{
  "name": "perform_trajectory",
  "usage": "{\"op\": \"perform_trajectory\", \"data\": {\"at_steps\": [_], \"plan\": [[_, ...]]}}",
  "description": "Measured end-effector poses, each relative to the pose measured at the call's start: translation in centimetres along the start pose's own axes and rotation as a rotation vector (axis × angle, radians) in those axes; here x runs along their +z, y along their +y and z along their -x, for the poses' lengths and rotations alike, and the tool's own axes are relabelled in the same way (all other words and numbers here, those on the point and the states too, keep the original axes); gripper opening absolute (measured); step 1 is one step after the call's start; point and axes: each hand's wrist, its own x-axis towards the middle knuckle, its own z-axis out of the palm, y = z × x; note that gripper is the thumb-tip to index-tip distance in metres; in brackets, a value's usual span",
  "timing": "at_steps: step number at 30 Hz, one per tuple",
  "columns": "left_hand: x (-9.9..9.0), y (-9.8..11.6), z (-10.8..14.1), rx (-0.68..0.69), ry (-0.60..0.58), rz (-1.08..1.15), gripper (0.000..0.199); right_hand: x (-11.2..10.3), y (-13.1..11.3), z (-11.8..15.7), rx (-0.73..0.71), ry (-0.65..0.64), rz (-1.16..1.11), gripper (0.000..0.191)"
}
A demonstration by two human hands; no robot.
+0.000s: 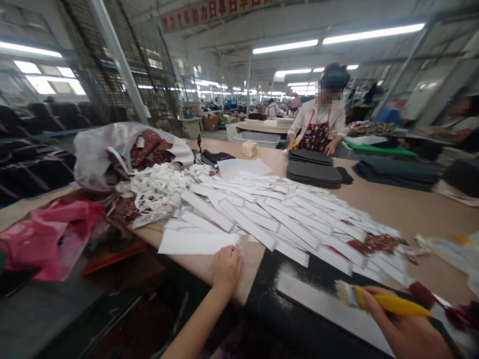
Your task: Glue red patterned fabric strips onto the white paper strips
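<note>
My right hand [407,324] is wrapped round the yellow handle of a brush [389,301]. Its pale bristles are over a long white strip [325,309], which lies on a black mat [267,279] at the table's near edge. My left hand [227,267] rests at the near edge with its fingers curled, by the right corner of a wide white sheet [194,243]. What those fingers hold, if anything, is hidden. Beyond both hands spreads a heap of white strips [262,209], some with dark red patterned pieces [377,242] among them.
Tangled white scraps [160,187] and a clear bag of red pieces [101,154] lie at left, above a pink plastic bag [56,234]. Across the table [396,204], a person in an apron [318,119] stands behind stacked dark pads [312,172]. More dark stacks [396,172] sit at right.
</note>
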Motion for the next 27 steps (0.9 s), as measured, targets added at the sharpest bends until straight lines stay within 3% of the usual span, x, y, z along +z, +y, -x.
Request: {"op": "perform_trajectory", "data": {"at_steps": [3, 8, 11, 15, 21, 27], "plan": [[-0.3, -1.7, -1.0, -0.138, -0.066, -0.126, 0.021, 2.1, -5.1, -1.9, -0.056, -0.043, -0.063, 0.036], [-0.1, -1.3, -1.4, -0.16, -0.136, -0.134, 0.015, 5.3, -11.0, -4.0, -0.153, 0.01, -0.216, 0.028], [-0.1, -1.5, -1.4, -0.197, -0.168, -0.035, 0.018, 8.0, -13.9, -5.0, -0.284, 0.053, -0.341, 0.023], [-0.1, -2.9, -1.7, -0.289, -0.222, 0.186, 0.017, 12.0, -17.4, -6.2, -0.398, -0.054, -0.44, 0.027], [0.2, -4.0, -2.0, -0.308, -0.252, 0.314, 0.018, 16.9, -21.1, -6.9, -0.435, -0.188, -0.404, 0.033], [0.5, -4.7, -2.3, -0.36, -0.244, 0.423, 0.014, 19.5, -21.8, -7.0, -0.422, -0.174, -0.382, 0.032]]}}
